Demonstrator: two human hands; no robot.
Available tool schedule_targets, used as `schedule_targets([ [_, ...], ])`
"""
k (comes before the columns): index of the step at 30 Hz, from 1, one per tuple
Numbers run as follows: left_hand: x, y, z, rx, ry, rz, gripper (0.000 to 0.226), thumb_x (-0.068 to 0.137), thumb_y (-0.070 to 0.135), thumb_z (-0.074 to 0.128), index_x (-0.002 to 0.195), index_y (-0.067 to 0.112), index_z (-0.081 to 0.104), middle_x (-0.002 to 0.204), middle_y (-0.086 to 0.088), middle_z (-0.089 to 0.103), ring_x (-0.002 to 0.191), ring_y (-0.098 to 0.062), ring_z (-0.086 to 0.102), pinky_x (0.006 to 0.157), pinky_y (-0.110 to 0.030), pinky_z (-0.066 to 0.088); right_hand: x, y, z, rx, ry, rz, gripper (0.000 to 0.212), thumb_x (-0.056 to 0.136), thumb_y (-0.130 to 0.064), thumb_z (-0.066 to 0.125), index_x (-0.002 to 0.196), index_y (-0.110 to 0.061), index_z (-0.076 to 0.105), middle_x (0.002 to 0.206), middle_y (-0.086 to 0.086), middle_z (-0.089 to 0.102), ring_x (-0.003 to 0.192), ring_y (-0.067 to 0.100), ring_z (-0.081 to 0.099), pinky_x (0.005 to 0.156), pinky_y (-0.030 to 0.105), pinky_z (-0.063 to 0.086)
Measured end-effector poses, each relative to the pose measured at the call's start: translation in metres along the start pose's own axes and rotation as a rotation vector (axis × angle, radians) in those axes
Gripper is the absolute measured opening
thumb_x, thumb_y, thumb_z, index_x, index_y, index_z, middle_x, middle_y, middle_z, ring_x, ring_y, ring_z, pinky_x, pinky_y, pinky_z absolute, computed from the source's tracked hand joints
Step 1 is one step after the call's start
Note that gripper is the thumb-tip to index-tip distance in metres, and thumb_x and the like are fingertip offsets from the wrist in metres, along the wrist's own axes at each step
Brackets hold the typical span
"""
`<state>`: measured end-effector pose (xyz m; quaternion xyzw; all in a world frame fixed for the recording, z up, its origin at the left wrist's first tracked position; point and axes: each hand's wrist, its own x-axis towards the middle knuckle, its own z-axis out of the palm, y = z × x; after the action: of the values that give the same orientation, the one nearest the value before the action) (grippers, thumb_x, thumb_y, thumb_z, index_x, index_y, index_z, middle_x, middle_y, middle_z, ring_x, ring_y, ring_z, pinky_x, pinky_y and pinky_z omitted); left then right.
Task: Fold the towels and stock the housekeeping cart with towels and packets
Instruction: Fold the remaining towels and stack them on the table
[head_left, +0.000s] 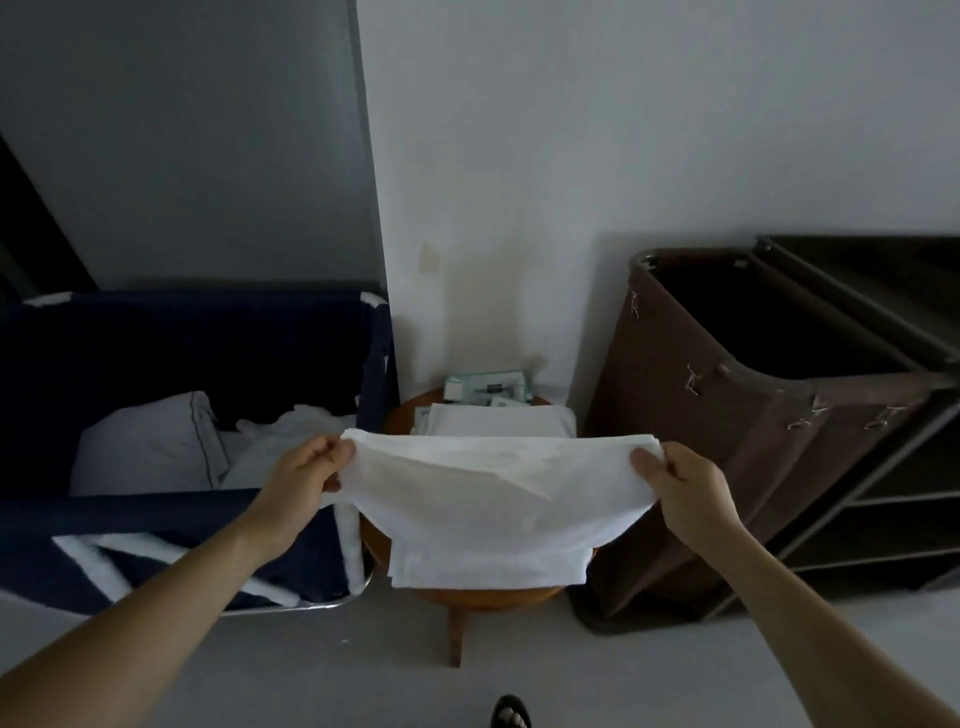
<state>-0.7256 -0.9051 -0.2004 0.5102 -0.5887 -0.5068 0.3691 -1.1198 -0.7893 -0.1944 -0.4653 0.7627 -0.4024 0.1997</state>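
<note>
Left hand, right hand each pinched on top corner of white cloth towel, stretched between; round wooden table beneath.

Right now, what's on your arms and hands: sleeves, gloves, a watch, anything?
Nothing that shows. The left hand and right hand are bare, with no gloves, and no rings or watch that I can see. Both forearms are uncovered up to the frame edge, so no sleeve is in view.

Head view, forward-down, close over stool
</note>
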Motion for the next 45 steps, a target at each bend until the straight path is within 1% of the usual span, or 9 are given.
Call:
schedule_targets([
  [4, 0.022, 0.006, 0.01, 0.037, 0.011, -0.022, 0.028, 0.101, 0.022, 0.049, 0.1, 0.0, 0.067, 0.102, -0.029, 0.061, 0.102, -0.044, 0.058, 0.096, -0.053, 0.046, 0.019, 0.004, 0.009, -0.025, -0.025, 0.016, 0.039, 0.095, -0.035, 0.061, 0.067, -0.009, 0.054, 0.062, 0.002, 0.052, 0.06, 0.019, 0.047, 0.056, 0.034, 0.037],
  [8, 0.073, 0.007, 0.027, 0.096, 0.041, -0.047, 0.03, 0.103, 0.035, 0.045, 0.103, 0.013, 0.066, 0.098, -0.013, 0.067, 0.09, -0.023, 0.065, 0.071, -0.028, 0.049, 0.069, 0.007, 0.022, -0.052, -0.021, 0.04, 0.037, 0.095, -0.038, 0.06, 0.066, -0.014, 0.057, 0.061, 0.0, 0.055, 0.059, 0.02, 0.051, 0.054, 0.032, 0.038],
  [11, 0.135, -0.001, 0.047, 0.222, 0.068, -0.068, 0.025, 0.103, 0.04, 0.042, 0.1, 0.025, 0.061, 0.092, 0.003, 0.065, 0.08, -0.008, 0.063, 0.06, -0.017, 0.04, 0.128, 0.019, 0.042, -0.036, -0.089, 0.114, 0.03, 0.096, -0.04, 0.058, 0.079, -0.016, 0.065, 0.077, 0.003, 0.066, 0.074, 0.025, 0.061, 0.07, 0.042, 0.049],
  [20, 0.357, -0.122, 0.125, 0.239, 0.1, -0.407, 0.026, 0.101, 0.03, 0.051, 0.109, 0.008, 0.062, 0.097, -0.007, 0.063, 0.084, -0.019, 0.057, 0.07, -0.033, 0.049, 0.302, 0.13, 0.163, 0.196, -0.221, 0.555, 0.027, 0.099, -0.026, 0.058, 0.119, -0.008, 0.063, 0.111, 0.01, 0.064, 0.101, 0.029, 0.062, 0.092, 0.048, 0.052],
  [23, 0.38, -0.175, 0.147, 0.212, 0.016, -0.606, 0.026, 0.1, 0.027, 0.054, 0.101, 0.001, 0.061, 0.107, -0.019, 0.061, 0.093, -0.03, 0.058, 0.087, -0.04, 0.049, 0.319, 0.173, 0.204, 0.162, -0.239, 0.677, 0.034, 0.099, -0.029, 0.058, 0.124, -0.007, 0.058, 0.109, 0.005, 0.059, 0.094, 0.021, 0.057, 0.081, 0.043, 0.048],
  [26, 0.384, -0.206, 0.158, 0.159, 0.057, -0.651, 0.024, 0.1, 0.027, 0.055, 0.111, 0.006, 0.059, 0.104, -0.013, 0.063, 0.095, -0.032, 0.061, 0.08, -0.036, 0.05, 0.323, 0.196, 0.222, 0.107, -0.202, 0.73, 0.039, 0.097, -0.037, 0.058, 0.116, -0.002, 0.06, 0.101, 0.014, 0.059, 0.089, 0.028, 0.057, 0.082, 0.046, 0.049],
  [31, 0.382, -0.195, 0.156, 0.204, 0.14, -0.458, 0.022, 0.101, 0.026, 0.053, 0.085, 0.012, 0.059, 0.075, -0.002, 0.057, 0.067, -0.015, 0.051, 0.056, -0.027, 0.037, 0.329, 0.197, 0.22, 0.059, -0.134, 0.634, 0.033, 0.097, -0.035, 0.059, 0.099, -0.002, 0.064, 0.098, 0.023, 0.062, 0.082, 0.035, 0.059, 0.083, 0.053, 0.052],
  [38, 0.402, -0.19, 0.162, 0.375, 0.136, -0.341, 0.027, 0.102, 0.032, 0.047, 0.108, 0.009, 0.059, 0.095, -0.005, 0.061, 0.083, -0.021, 0.054, 0.061, -0.03, 0.035, 0.34, 0.201, 0.222, 0.079, 0.025, 0.587, 0.025, 0.098, -0.04, 0.054, 0.082, -0.021, 0.059, 0.092, 0.008, 0.063, 0.078, 0.02, 0.057, 0.068, 0.034, 0.046],
  [45, 0.378, -0.203, 0.166, 0.23, 0.141, -0.492, 0.053, 0.095, 0.025, 0.062, 0.141, 0.007, 0.041, 0.132, -0.013, 0.053, 0.112, -0.027, 0.054, 0.094, -0.036, 0.045, 0.308, 0.202, 0.225, 0.005, -0.131, 0.678, 0.05, 0.094, -0.046, 0.057, 0.134, -0.017, 0.052, 0.126, 0.007, 0.059, 0.111, 0.03, 0.058, 0.097, 0.053, 0.049],
])
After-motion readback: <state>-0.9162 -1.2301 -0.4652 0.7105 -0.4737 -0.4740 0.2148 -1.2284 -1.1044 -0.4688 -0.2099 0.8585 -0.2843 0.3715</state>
